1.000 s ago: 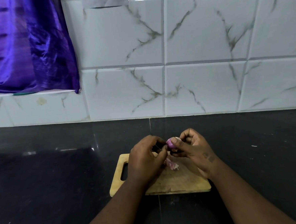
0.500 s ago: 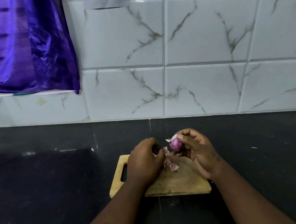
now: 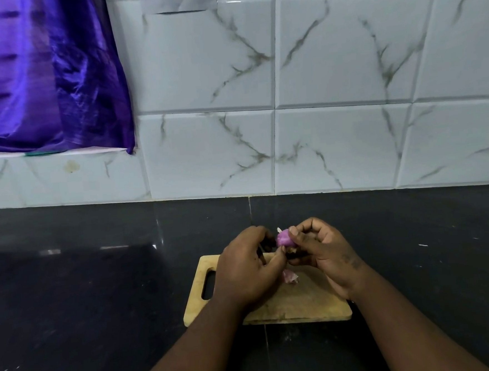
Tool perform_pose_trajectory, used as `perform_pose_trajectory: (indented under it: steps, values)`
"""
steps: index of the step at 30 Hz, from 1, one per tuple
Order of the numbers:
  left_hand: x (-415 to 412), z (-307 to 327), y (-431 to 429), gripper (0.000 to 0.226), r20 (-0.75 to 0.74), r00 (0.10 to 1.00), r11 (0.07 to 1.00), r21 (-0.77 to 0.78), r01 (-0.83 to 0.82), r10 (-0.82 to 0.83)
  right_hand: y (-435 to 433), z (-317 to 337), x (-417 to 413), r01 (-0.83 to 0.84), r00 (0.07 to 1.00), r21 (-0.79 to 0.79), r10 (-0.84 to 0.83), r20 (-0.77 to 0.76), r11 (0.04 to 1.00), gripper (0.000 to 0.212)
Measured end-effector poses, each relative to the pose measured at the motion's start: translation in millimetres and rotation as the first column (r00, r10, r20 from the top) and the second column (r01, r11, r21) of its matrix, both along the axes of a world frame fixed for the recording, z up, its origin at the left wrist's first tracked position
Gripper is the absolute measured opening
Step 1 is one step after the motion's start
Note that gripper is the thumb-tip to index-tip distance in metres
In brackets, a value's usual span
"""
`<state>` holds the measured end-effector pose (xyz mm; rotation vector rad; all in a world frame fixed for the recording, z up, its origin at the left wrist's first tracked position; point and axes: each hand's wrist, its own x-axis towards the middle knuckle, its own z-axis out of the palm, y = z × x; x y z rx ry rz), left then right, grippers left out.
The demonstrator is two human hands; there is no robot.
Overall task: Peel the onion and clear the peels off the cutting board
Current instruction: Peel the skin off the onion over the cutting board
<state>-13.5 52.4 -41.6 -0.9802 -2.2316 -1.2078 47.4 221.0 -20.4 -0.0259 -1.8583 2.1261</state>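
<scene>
A small purple onion (image 3: 283, 238) is held above the far edge of the wooden cutting board (image 3: 300, 303). My right hand (image 3: 323, 249) grips it with thumb and fingertips. My left hand (image 3: 247, 267) sits just to its left, fingers curled, its thumb and fingertips pinching at the lower end of the onion. A bit of pale skin sticks up from the onion's top. A pink peel piece (image 3: 289, 276) lies on the board under my hands.
The board, with a handle slot (image 3: 208, 285) at its left end, lies on a black stone counter (image 3: 86, 297). A white marbled tile wall (image 3: 318, 93) rises behind. A purple cloth (image 3: 41, 75) hangs at the upper left.
My left hand had drawn away from the onion with a peel scrap half a second ago; now it is back against the onion's lower end. The onion stays in my right hand.
</scene>
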Motion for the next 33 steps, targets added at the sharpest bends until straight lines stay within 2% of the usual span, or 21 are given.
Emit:
perform_pose_trajectory:
  steps: [7, 11, 14, 17, 20, 23, 24, 27, 30, 33]
  values:
    - [-1.7, 0.6, -1.1, 0.002, 0.008, 1.0, 1.0, 0.016, 0.022, -0.022, 0.0, -0.2, -0.8, 0.021, 1.0, 0.03, -0.021, -0.006, 0.999, 0.039]
    - [-0.3, 0.5, -0.5, 0.021, -0.008, 1.0, 1.0, 0.008, 0.022, -0.021, 1.4, -0.6, -0.9, 0.017, 1.0, 0.026, -0.017, -0.001, 1.0, 0.041]
    - [-0.4, 0.0, -0.2, 0.01, 0.009, 1.0, 1.0, 0.013, 0.023, -0.023, 2.4, -0.4, -0.9, 0.014, 1.0, 0.027, -0.014, -0.007, 1.0, 0.041]
    - [-0.5, 0.7, 0.2, 0.015, 0.039, 0.999, 1.0, 0.021, 0.018, -0.019, 2.5, 1.2, 0.3, -0.016, 0.999, -0.012, 0.016, -0.03, 1.0, 0.032]
    - [-2.2, 0.8, 1.2, 0.015, 0.047, 0.996, 0.997, -0.005, -0.079, 0.079, 2.4, 2.7, 1.5, -0.064, 0.996, -0.077, 0.059, -0.063, 0.995, 0.022]
    - [-2.4, 0.4, 1.0, 0.006, 0.056, 0.993, 0.994, -0.036, -0.1, 0.102, 3.1, 2.3, 0.9, -0.091, 0.994, -0.141, 0.081, -0.076, 0.986, 0.019]
    - [-1.9, 0.5, 0.5, 0.002, 0.06, 0.995, 0.996, -0.038, -0.083, 0.085, 3.4, 1.6, 0.1, -0.092, 0.994, -0.147, 0.082, -0.074, 0.985, 0.019]
    - [-0.6, 1.9, -0.8, 0.013, 0.066, 0.998, 1.0, 0.016, -0.025, 0.024, 4.1, -0.7, -1.5, -0.078, 0.995, -0.121, 0.071, -0.064, 0.99, 0.02]
    - [0.2, 2.2, -1.6, 0.022, 0.042, 0.999, 0.997, 0.069, 0.025, -0.028, 4.9, -2.0, -2.8, -0.061, 0.997, -0.098, 0.056, -0.051, 0.993, 0.033]
    - [2.0, 2.0, -1.4, 0.022, -0.003, 0.999, 0.998, 0.049, 0.048, -0.048, 5.5, -2.0, -2.6, -0.066, 0.997, -0.102, 0.062, -0.04, 0.993, 0.04]
